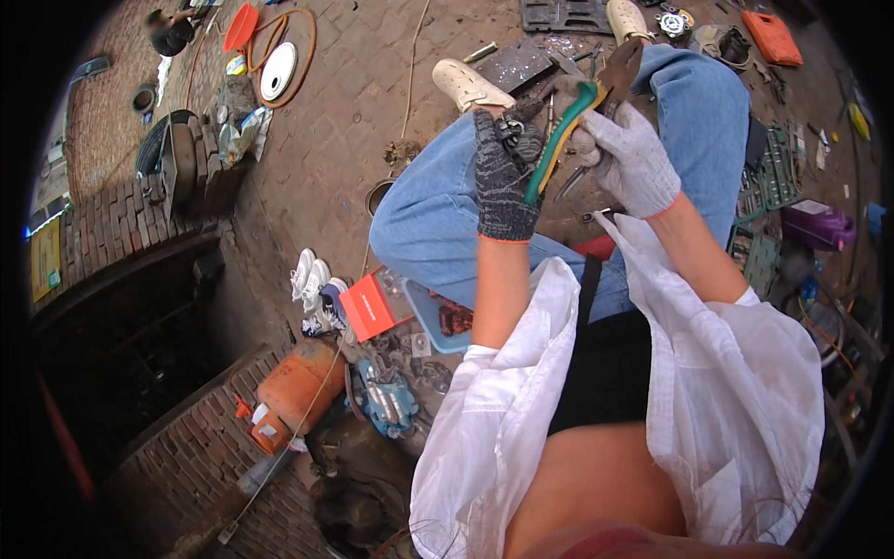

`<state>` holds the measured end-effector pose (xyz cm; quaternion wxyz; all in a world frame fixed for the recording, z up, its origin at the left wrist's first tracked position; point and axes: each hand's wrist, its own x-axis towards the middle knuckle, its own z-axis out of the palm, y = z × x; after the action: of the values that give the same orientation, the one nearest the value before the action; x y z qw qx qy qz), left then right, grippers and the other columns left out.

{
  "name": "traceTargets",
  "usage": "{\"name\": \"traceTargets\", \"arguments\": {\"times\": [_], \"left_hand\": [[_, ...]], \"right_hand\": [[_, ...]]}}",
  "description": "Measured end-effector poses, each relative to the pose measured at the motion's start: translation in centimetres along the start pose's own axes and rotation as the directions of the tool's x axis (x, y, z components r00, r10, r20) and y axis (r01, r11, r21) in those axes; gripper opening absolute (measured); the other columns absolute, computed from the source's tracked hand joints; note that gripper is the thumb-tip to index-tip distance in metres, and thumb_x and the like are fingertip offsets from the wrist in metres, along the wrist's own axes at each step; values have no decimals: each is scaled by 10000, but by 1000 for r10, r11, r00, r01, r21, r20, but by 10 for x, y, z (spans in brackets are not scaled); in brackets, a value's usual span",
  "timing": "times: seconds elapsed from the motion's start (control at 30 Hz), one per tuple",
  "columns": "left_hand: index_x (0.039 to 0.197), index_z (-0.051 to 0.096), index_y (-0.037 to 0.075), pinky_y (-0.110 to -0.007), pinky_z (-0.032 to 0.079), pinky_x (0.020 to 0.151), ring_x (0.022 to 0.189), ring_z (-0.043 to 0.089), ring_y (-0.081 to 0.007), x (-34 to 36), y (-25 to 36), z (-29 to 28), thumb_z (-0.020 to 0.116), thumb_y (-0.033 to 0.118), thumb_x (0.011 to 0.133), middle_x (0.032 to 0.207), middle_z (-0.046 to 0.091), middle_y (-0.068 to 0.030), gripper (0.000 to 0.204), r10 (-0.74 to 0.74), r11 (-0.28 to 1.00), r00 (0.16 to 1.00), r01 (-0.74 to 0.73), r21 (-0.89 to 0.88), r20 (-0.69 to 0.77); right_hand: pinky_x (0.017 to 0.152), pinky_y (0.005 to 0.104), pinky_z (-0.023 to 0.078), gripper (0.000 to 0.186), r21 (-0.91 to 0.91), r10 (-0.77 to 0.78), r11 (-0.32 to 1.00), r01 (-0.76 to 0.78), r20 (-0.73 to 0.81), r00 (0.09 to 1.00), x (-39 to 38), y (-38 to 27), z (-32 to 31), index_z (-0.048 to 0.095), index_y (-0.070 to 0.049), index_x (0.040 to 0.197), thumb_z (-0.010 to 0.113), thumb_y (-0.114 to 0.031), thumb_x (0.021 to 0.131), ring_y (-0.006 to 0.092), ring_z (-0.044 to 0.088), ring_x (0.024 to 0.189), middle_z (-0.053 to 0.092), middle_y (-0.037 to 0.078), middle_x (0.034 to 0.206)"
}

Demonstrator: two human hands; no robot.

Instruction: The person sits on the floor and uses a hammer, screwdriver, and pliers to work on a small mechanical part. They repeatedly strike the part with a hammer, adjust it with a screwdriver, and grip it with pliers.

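My left hand [505, 182], in a dark grey knitted glove, is closed around a small shiny metal part [513, 129]; the fingers hide most of its shape. My right hand [635, 166], in a light grey glove, grips a pair of snips [562, 142] with long green and yellow handles and a brown, rusty-looking blade at the far end. The lower handle end lies beside my left hand, and I cannot tell whether they touch. Between my knees, beyond the hands, a dark flat metal block [513, 69] rests on the ground.
Left of my legs are an orange-red box [367, 307], a blue basin [424, 315] with reddish parts, white shoes [308, 279] and an orange gas cylinder [300, 389]. A dark pit [140, 345] opens farther left. To the right stand a green tool case [765, 177] and a purple jug [818, 224].
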<state>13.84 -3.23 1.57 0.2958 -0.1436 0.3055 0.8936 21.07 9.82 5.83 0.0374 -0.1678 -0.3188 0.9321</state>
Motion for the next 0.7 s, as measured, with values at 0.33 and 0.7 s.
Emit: {"name": "traceTargets", "arguments": {"times": [0.33,0.7], "left_hand": [[1114,541,10,-249,502,676,771,587,-137,-4,-20,-8,416,432,956,897,618,-68,467,110,937,994,-103,335,-1],[1054,565,15,-243,476,668,701,574,-183,-7,-35,-31,497,377,931,849,606,-84,388,479,40,694,-630,776,538]], "right_hand": [[379,191,322,203,-139,-169,978,153,-108,980,18,8,-18,567,-31,921,569,-234,909,51,433,441,545,10,603],[526,285,434,279,-734,82,668,-120,-87,993,8,-17,-2,584,6,913,561,-272,900,129,548,591,564,92,669]]}}
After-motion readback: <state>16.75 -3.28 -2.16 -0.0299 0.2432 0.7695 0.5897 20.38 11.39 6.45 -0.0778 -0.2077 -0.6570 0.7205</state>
